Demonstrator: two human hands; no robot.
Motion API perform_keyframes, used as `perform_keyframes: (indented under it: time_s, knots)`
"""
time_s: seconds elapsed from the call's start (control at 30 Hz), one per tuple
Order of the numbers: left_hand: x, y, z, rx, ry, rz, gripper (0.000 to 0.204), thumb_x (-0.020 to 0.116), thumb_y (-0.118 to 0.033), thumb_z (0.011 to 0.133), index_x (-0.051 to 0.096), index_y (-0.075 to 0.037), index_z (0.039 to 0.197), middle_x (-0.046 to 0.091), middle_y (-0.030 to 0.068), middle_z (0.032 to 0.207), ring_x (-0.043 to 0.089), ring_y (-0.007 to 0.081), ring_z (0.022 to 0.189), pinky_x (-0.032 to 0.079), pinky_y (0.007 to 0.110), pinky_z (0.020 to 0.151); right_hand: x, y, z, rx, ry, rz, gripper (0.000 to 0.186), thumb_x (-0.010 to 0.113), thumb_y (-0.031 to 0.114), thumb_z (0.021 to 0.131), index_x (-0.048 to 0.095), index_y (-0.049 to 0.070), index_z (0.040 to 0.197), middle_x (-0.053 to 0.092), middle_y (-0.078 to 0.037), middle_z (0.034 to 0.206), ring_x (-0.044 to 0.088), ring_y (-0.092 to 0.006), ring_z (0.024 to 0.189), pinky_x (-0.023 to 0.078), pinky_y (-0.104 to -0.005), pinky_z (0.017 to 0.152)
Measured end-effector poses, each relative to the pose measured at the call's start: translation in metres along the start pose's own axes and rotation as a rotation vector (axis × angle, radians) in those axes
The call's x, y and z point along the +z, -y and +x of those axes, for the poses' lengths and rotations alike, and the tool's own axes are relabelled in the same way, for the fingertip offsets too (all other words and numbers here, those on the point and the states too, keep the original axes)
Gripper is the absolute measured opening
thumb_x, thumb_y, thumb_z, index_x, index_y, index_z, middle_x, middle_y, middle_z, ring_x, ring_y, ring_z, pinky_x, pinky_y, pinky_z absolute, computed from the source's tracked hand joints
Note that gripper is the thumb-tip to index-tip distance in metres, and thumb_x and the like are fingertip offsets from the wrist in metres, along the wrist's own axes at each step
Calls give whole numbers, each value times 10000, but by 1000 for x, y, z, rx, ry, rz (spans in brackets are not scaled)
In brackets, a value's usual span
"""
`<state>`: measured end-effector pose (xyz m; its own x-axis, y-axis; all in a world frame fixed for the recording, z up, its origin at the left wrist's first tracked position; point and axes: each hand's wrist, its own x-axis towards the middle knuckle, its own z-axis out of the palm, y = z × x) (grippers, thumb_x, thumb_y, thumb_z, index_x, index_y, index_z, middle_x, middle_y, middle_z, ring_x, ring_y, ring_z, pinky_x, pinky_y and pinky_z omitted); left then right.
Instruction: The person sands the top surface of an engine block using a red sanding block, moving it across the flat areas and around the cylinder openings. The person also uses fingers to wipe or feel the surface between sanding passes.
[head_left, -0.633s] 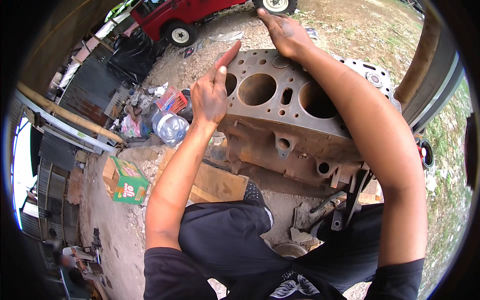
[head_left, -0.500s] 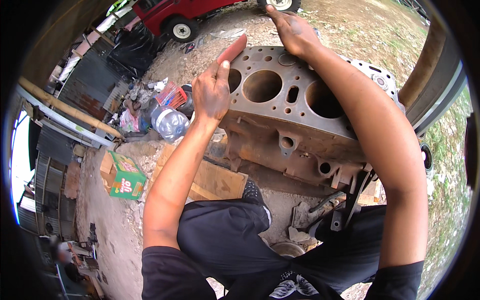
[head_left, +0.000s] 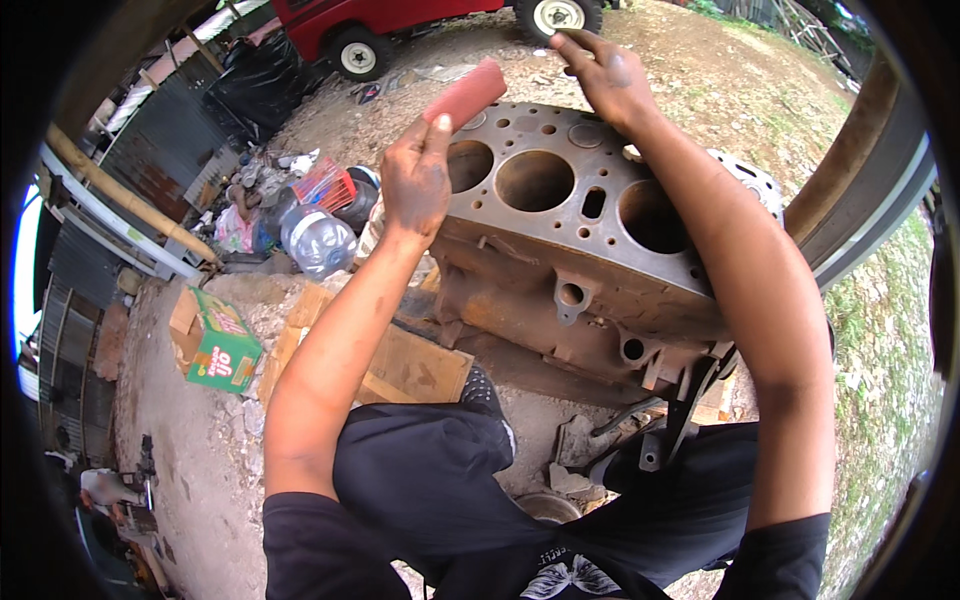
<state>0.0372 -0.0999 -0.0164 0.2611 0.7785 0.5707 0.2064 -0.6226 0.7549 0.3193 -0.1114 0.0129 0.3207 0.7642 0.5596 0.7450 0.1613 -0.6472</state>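
Note:
My left hand [head_left: 416, 180] is closed on a red strip, apparently abrasive paper [head_left: 468, 92], raised over the far-left part of a rusty engine block [head_left: 525, 292]. The block's flat top has large bores and smaller holes. My right hand [head_left: 610, 82] is raised above and beyond the block's back edge, its fingers stretched out and partly apart, with nothing clearly held. My right forearm crosses over the block's right end and hides part of it.
A red vehicle [head_left: 400, 22] stands behind. To the left are a clear plastic jug [head_left: 318, 241], a red crate [head_left: 322, 182], a green cardboard box [head_left: 218, 345] and flattened cardboard [head_left: 415, 370]. A thick post [head_left: 840, 160] rises at right. A blurred person [head_left: 108, 488] is at far lower left.
My right hand has moved slightly right and down. The red strip is lifted more clear of the block and shows more of its face. The view has shifted slightly.

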Motion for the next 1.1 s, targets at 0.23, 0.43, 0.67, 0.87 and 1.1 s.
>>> perform_keyframes:
  time_s: [0.23,0.43,0.67,0.87,1.1]
  knots:
    - [-3,4,1,-92,52,-425,432,596,-289,1202,754,40,1434,810,102,1307,691,133,1223,512,330,1114,-7,46,-16,-180,331,276,600,777,521,1063,749,110,1499,825,-131,1345,793,-237,1206,609,-393,1072]
    - [-1,-9,6,-167,80,-597,457,622,-250,1194,611,39,1548,719,176,1436,732,279,1315,681,467,1068,6,47,-19,-262,315,269,610,862,360,1043,682,5,1504,821,-109,1260,765,-156,1151,626,-361,1013]
    - [16,-6,13,-14,-119,-610,585,734,-20,1094,483,49,1618,657,255,1504,734,319,1302,713,420,1019,13,45,-16,-107,350,568,563,866,297,1049,655,21,1492,815,-79,1224,771,-150,1100,632,-323,971]
    - [23,2,17,112,-187,-563,547,745,-17,1082,530,82,1574,656,266,1500,722,322,1326,685,441,1088,8,54,-23,-34,317,618,597,892,336,1021,658,38,1483,821,-80,1207,768,-142,1047,627,-315,932]
    - [20,-6,11,26,-118,-462,366,776,-43,1075,719,77,1416,825,170,1240,822,233,1070,695,351,974,11,51,-29,-66,515,592,515,893,359,1019,754,69,1421,819,-62,1244,762,-129,1067,626,-325,985]
